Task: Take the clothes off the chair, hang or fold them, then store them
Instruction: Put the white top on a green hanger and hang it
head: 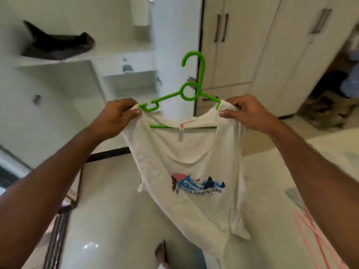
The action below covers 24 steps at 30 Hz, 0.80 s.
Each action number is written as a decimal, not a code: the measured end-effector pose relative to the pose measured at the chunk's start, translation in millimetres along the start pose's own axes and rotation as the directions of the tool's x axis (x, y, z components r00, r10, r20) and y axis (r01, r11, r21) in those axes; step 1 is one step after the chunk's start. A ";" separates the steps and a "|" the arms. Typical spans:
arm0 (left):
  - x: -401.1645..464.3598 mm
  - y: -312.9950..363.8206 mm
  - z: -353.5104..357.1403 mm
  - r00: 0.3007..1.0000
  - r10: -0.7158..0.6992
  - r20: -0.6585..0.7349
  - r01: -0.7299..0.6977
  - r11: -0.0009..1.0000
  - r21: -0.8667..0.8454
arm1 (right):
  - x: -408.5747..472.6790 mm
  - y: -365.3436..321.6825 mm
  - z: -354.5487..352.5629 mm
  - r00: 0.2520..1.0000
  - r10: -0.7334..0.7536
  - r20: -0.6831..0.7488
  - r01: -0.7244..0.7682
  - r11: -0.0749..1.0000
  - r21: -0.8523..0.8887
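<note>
Left hand (118, 111) pinches left shoulder of white t-shirt (186, 171); right hand (250, 111) pinches right shoulder. Shirt held up mid-air, hanging over green hanger (186, 90), hook upright. Wardrobe (252, 45) behind.

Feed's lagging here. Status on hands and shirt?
Left hand and right hand pinch white shirt shoulders. Shirt on green hanger. Nothing blocking.

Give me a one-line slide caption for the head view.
Left hand and right hand pinch a white printed T-shirt's shoulders, fitting it onto a green hanger.
</note>
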<state>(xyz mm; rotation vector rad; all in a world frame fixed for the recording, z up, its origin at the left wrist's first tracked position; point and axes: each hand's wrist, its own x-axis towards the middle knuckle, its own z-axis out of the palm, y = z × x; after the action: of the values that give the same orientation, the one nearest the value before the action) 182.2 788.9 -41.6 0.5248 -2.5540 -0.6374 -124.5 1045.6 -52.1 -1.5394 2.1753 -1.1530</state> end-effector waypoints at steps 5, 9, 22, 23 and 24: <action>1.9 -82.1 -84.2 0.986 -0.145 -0.077 0.156 0.973 0.167 | 127.2 -57.8 62.3 0.979 -0.162 0.127 0.168 0.985 -0.039; 5.9 -145.3 -135.9 0.946 -0.252 -0.205 0.266 0.963 0.043 | 208.6 -88.9 105.3 0.958 -0.237 0.161 0.217 0.967 0.132; 75.2 -310.7 -196.8 0.885 -0.392 -0.250 0.419 0.905 0.065 | 397.3 -103.0 241.8 0.949 -0.239 0.207 0.200 0.960 0.195; 81.4 -319.4 -197.0 0.877 -0.379 -0.296 0.411 0.910 0.055 | 408.4 -101.8 246.6 0.949 -0.241 0.203 0.203 0.960 0.192; 90.6 -330.1 -198.6 0.872 -0.368 -0.322 0.401 0.915 0.043 | 422.3 -100.6 250.5 0.950 -0.239 0.201 0.201 0.961 0.193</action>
<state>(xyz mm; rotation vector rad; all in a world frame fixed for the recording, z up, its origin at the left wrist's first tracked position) 290.3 408.6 -24.6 1.1022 -2.2083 -0.4997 -83.2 546.1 -45.4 -1.7746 1.7491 -1.1328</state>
